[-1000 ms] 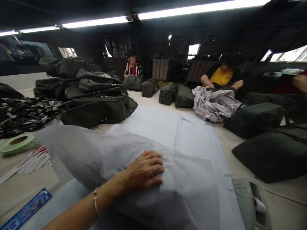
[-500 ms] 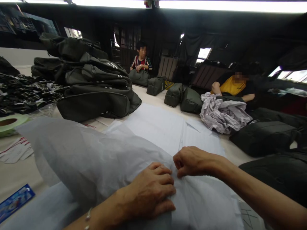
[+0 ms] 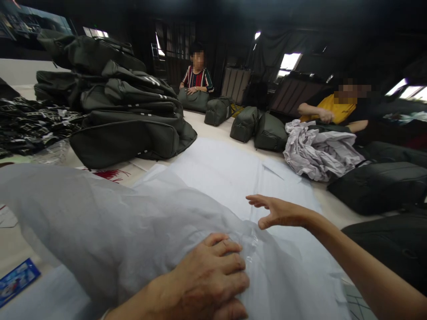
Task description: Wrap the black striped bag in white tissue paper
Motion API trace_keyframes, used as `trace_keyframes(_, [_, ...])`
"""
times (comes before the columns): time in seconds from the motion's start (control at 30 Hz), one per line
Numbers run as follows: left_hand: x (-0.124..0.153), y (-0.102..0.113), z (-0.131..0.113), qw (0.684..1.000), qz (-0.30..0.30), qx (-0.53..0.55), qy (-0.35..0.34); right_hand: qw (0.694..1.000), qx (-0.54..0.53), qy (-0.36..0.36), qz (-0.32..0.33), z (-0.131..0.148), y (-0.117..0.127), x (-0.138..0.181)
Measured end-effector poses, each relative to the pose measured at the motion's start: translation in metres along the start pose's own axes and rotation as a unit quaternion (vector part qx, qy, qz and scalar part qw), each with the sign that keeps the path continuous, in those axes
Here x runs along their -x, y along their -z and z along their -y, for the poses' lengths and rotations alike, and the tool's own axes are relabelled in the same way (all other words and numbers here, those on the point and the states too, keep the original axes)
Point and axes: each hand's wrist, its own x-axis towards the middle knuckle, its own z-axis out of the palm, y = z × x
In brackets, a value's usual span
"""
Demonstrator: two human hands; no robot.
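Observation:
A bulky item wrapped in thin grey-white tissue paper (image 3: 100, 222) lies across the near part of the table. My left hand (image 3: 210, 278) presses flat on its right end, fingers spread on the paper. My right hand (image 3: 278, 212) hovers open just beyond it, above flat white paper sheets (image 3: 220, 173), fingers apart and holding nothing.
A pile of dark green bags (image 3: 120, 111) stands at left, with black straps (image 3: 26, 124) beyond. Crumpled paper (image 3: 316, 149) and more bags (image 3: 376, 182) lie at right. Two people sit at the far side (image 3: 196, 78) (image 3: 336, 111). A blue packet (image 3: 18, 278) lies near left.
My right hand came in, pinched the paper beside my left hand, then let go and lifted away open. My left hand stayed pressed on the wrapped item.

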Motion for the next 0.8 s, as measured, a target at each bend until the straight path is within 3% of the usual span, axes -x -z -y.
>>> trace_keyframes(0.1, [0.000, 0.001, 0.000, 1.000, 0.005, 0.011, -0.002, 0.987, -0.140, 0.082, 0.021, -0.013, -0.023, 0.003])
trace_keyframes(0.2, [0.000, 0.005, -0.003, 1.000, 0.018, 0.018, 0.016, 0.978, -0.204, 0.038, 0.015, -0.015, -0.052, -0.006])
trace_keyframes(0.27, [-0.001, 0.008, -0.005, 0.999, 0.033, 0.021, 0.029, 0.975, -0.217, -0.010, -0.046, -0.022, -0.064, -0.007])
trace_keyframes(0.33, [-0.002, 0.010, -0.005, 0.998, 0.046, 0.025, 0.036, 0.956, -0.239, -0.040, -0.163, -0.039, -0.066, 0.008])
trace_keyframes(0.37, [-0.003, 0.010, -0.005, 0.998, 0.050, 0.027, 0.037, 0.935, -0.260, -0.047, -0.238, -0.052, -0.066, 0.024])
trace_keyframes(0.43, [-0.003, 0.009, -0.004, 0.998, 0.041, 0.028, 0.031, 0.857, -0.329, -0.056, -0.393, -0.087, -0.067, 0.071])
trace_keyframes(0.53, [-0.002, 0.007, 0.000, 1.000, 0.015, 0.000, -0.005, 0.734, -0.411, -0.097, -0.533, -0.151, -0.089, 0.167])
trace_keyframes(0.6, [-0.002, 0.004, 0.006, 0.998, -0.003, -0.044, -0.045, 0.702, -0.365, -0.201, -0.578, -0.188, -0.121, 0.231])
trace_keyframes(0.67, [-0.002, 0.001, 0.015, 0.992, -0.027, -0.088, -0.086, 0.686, -0.294, -0.321, -0.583, -0.213, -0.160, 0.279])
trace_keyframes(0.73, [-0.003, -0.002, 0.023, 0.986, -0.049, -0.113, -0.109, 0.667, -0.269, -0.396, -0.570, -0.228, -0.198, 0.303])
trace_keyframes(0.8, [-0.003, -0.003, 0.027, 0.983, -0.052, -0.126, -0.120, 0.655, -0.299, -0.408, -0.561, -0.234, -0.227, 0.305])
